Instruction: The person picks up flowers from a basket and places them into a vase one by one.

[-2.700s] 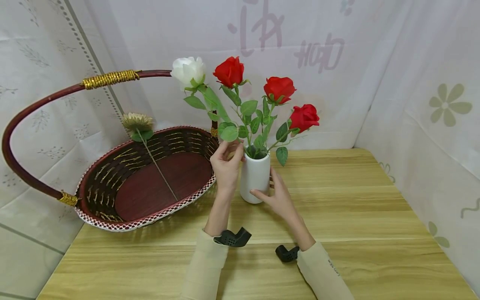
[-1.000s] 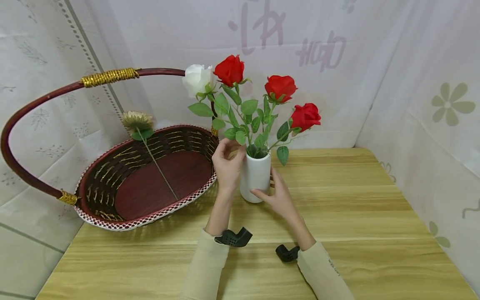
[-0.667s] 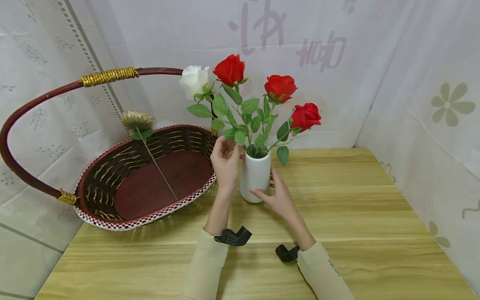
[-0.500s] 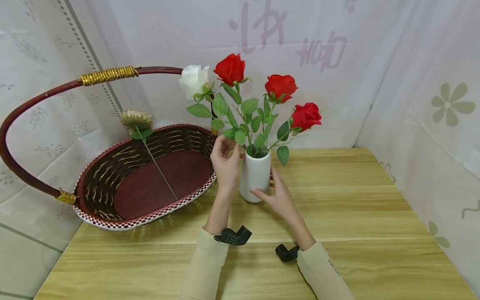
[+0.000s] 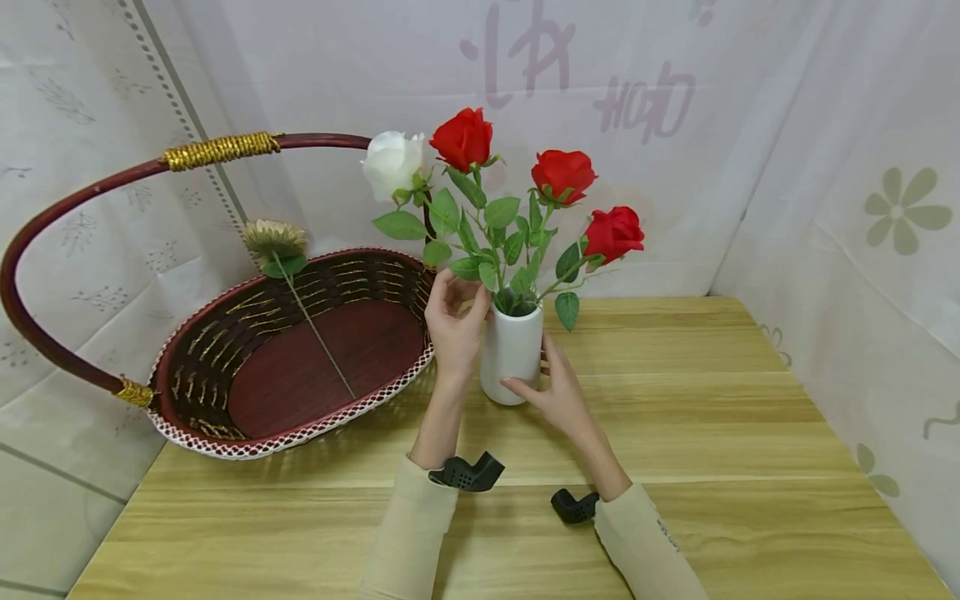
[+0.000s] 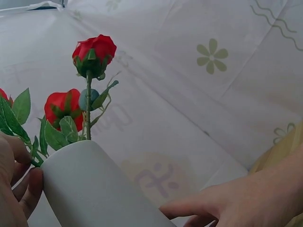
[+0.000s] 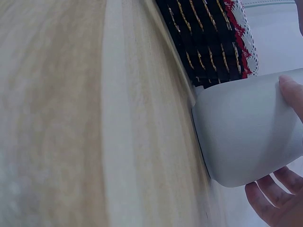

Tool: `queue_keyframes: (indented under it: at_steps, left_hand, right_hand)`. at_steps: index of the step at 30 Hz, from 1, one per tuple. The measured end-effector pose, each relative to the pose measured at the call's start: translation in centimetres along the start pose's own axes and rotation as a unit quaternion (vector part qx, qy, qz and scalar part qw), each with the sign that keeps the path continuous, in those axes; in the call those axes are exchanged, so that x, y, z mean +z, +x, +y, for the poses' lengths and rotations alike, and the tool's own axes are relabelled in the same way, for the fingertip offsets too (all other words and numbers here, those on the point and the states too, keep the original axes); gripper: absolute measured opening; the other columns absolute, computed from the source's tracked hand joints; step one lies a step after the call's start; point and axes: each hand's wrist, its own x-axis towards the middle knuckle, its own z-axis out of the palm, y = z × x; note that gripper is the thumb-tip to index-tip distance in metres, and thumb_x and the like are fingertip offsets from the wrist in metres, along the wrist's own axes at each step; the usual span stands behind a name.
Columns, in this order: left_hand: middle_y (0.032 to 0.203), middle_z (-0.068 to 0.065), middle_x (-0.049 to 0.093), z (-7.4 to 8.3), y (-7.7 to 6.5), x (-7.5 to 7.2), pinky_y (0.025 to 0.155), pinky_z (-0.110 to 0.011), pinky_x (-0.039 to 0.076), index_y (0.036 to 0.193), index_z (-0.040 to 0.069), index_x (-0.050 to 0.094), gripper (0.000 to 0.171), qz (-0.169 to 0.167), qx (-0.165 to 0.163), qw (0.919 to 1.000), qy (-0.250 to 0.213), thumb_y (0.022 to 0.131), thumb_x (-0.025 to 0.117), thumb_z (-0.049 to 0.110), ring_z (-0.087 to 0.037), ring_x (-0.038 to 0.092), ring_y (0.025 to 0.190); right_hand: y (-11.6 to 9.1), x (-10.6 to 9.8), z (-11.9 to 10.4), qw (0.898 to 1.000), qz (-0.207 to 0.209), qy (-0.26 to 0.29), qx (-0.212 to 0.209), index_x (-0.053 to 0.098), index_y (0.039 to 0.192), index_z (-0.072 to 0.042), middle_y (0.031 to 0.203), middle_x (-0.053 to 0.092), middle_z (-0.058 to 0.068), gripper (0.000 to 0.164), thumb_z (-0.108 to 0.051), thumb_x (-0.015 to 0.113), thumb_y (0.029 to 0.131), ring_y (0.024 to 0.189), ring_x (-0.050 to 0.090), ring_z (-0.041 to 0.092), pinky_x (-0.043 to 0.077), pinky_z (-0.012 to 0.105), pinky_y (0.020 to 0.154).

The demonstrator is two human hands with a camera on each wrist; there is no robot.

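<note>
A white vase [image 5: 512, 360] stands upright on the wooden table, holding three red roses [image 5: 564, 177] with green leaves. At the left of its mouth, my left hand [image 5: 455, 332] pinches the green stem of a white rose [image 5: 393, 166], whose bloom leans left over the basket's side. The left wrist view shows thumb and finger [image 6: 32, 187] closed on a stem [image 6: 35, 162] right at the rim. Lower down, my right hand [image 5: 557, 390] grips the vase from the right, thumb in front and fingers behind. The stems' lower ends are hidden inside the vase.
A dark red woven basket [image 5: 322, 371] with a tall arched handle stands to the left, close to my left forearm. Across it lies a pale yellowish flower [image 5: 274, 242] on a thin stem. Patterned curtains [image 5: 810, 150] enclose the wooden table [image 5: 720, 400] at the back and sides.
Over the span, the white rose has swung slightly right and down, closer to the nearest red rose, and its leaves have turned. My right hand keeps its hold on the vase.
</note>
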Motion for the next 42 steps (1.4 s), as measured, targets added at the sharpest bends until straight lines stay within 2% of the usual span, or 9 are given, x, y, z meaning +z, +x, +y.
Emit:
queue_keyframes:
  at_steps: [5,12,19,25,34,38,42]
  left_hand:
    - [0.091,-0.001,0.061,0.09,0.03,-0.09,0.054,-0.023,0.053,0.119,-0.010,0.058,0.026,-0.005,-0.001,1.0000,0.001,0.093,0.062,-0.011,-0.016,0.061,0.077]
    - [0.092,-0.012,0.061,0.10,-0.09,-0.05,0.054,-0.024,0.053,0.114,-0.007,0.057,0.023,-0.007,-0.016,0.9998,0.013,0.092,0.063,-0.009,-0.016,0.063,0.080]
    - [0.097,-0.008,0.062,0.09,-0.27,0.14,0.055,-0.022,0.053,0.114,-0.006,0.061,0.026,0.002,-0.037,0.9985,0.040,0.089,0.065,-0.008,-0.016,0.062,0.087]
    - [0.099,-0.011,0.063,0.00,-0.35,0.18,0.058,-0.023,0.055,0.116,-0.005,0.063,0.027,0.012,-0.045,0.9977,0.048,0.089,0.068,-0.007,-0.018,0.062,0.089]
    - [0.096,-0.016,0.063,-0.09,-0.25,0.35,0.054,-0.019,0.050,0.113,-0.013,0.062,0.023,0.033,-0.046,0.9976,0.040,0.090,0.064,-0.013,-0.017,0.061,0.084]
    - [0.093,-0.010,0.062,-0.09,-0.15,0.39,0.054,-0.019,0.049,0.112,-0.015,0.060,0.023,0.035,-0.052,0.9974,0.035,0.090,0.059,-0.016,-0.015,0.061,0.083]
    - [0.092,-0.003,0.060,0.19,-0.20,0.42,0.053,-0.021,0.050,0.112,-0.013,0.060,0.019,0.035,-0.047,0.9978,0.032,0.093,0.061,-0.012,-0.013,0.060,0.080]
  right_hand:
    - [0.06,0.10,0.02,1.000,0.002,0.002,-0.006,0.031,0.157,-0.021,0.146,0.046,0.009,0.087,-0.031,0.082,0.087,0.126,0.051,0.034,0.049,0.053,0.100]
    - [0.05,0.18,0.07,1.000,0.007,0.000,-0.012,0.032,0.156,-0.020,0.146,0.046,0.010,0.087,-0.029,0.083,0.086,0.125,0.052,0.035,0.050,0.054,0.098]
    - [0.02,0.09,0.02,1.000,0.005,-0.005,-0.003,0.032,0.156,-0.021,0.146,0.045,0.008,0.087,-0.032,0.082,0.087,0.126,0.051,0.034,0.050,0.051,0.099]
    - [-0.01,0.07,0.21,1.000,0.003,-0.006,-0.002,0.031,0.156,-0.020,0.146,0.046,0.008,0.086,-0.033,0.082,0.088,0.126,0.051,0.032,0.050,0.051,0.099]
    - [0.02,0.12,0.29,1.000,0.004,-0.008,-0.001,0.030,0.157,-0.021,0.147,0.045,0.008,0.088,-0.035,0.082,0.087,0.127,0.051,0.032,0.049,0.051,0.100]
    - [0.04,0.11,0.27,1.000,0.005,-0.004,-0.002,0.029,0.158,-0.022,0.149,0.044,0.008,0.089,-0.034,0.082,0.087,0.127,0.050,0.033,0.049,0.052,0.100]
    - [0.05,0.13,0.24,1.000,0.005,-0.001,-0.004,0.030,0.158,-0.021,0.148,0.044,0.009,0.089,-0.033,0.082,0.087,0.127,0.051,0.034,0.049,0.053,0.100]
